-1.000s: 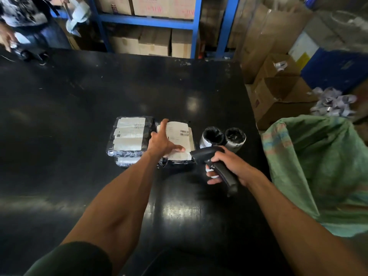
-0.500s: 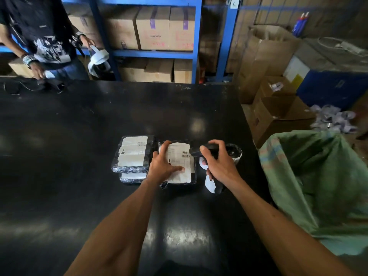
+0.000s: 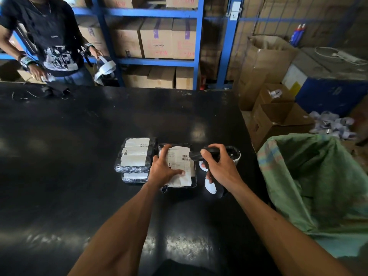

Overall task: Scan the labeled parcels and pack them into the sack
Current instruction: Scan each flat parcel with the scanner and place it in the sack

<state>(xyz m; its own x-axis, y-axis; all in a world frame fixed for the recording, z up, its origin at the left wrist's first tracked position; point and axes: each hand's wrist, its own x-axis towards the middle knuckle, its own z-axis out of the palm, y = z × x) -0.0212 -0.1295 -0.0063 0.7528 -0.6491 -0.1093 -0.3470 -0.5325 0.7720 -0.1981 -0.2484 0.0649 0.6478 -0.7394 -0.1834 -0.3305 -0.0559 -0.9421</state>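
**Scanner over the label, sack off to the right**

The left hand (image 3: 164,170) rests on the labeled parcel (image 3: 179,168), fingers spread flat and thumb stretched across its white label, pinning it to the black table (image 3: 79,156). The right hand (image 3: 220,166) has its fingers curled round the handheld scanner (image 3: 201,153), whose nose points left at the barcode, just above the label's right edge. The parcel's long axis runs away from the person. A stack of other labeled parcels (image 3: 136,156) lies just beside it on the left. The open green sack (image 3: 310,176) stands off the table's right edge, nearer the right hand. That hand is occupied, so I judge the left must carry the parcel rightward across the body.
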